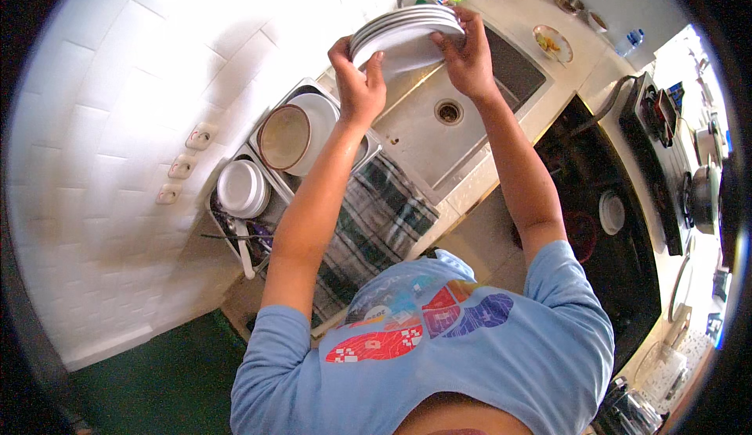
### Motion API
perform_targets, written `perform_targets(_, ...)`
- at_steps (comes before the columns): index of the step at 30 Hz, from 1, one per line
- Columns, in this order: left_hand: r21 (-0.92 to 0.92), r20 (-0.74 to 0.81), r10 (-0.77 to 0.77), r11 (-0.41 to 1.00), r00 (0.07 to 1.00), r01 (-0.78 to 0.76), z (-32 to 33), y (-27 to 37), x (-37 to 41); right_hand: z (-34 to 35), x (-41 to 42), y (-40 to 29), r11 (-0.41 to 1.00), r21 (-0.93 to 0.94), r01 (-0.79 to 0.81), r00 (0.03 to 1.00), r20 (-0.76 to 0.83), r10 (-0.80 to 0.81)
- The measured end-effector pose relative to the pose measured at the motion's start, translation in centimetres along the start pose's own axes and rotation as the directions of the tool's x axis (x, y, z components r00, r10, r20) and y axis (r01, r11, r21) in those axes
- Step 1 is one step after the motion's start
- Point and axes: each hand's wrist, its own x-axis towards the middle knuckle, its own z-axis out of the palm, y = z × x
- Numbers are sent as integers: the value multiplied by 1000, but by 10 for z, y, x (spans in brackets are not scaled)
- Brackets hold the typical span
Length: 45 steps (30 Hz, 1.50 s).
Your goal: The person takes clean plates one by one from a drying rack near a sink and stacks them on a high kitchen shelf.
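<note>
A stack of several white plates [402, 41] is held tilted above the far part of the sink. My left hand [359, 82] grips its left edge, with the thumb across the front plate. On the opposite edge, my right hand [470, 56] has its thumb on the front and its fingers behind. Below the plates lies the metal sink basin [417, 141] with its round drain [448, 111]. To the left, a metal rack [373, 148] holds a large white plate [320, 141] and a brown-rimmed dish [284, 137].
A tray left of the rack carries stacked white bowls [239, 188] and a white-handled utensil [244, 250]. A dark striped cloth [376, 211] covers the near counter. Right of the sink are a plate with food scraps [552, 43] and a black gas stove [652, 153]. Wall sockets [182, 166] are at left.
</note>
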Motion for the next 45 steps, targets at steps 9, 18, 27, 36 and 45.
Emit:
perform_targets(9,-2,-2,-109,994,994,108,-3,-7,-25,4,-25,-9,977,80,-196,980,49,192)
perform_targets(18,-177,-50,-114,979,992,104,-29,41,-32,11,-37,-55,970,214,-114,993,-8,119)
perform_targets(27,-211,-164,-532,842,831,497,-82,43,-82,53,-93,-68,906,21,-422,900,133,416)
perform_targets(36,-584,-104,-822,506,560,634,-197,116,-139,96,-160,-160,981,7,-196,855,492,168)
perform_targets(45,-627,-123,-860,454,494,634,-342,168,-196,129,-176,-304,949,197,244,574,759,-306)
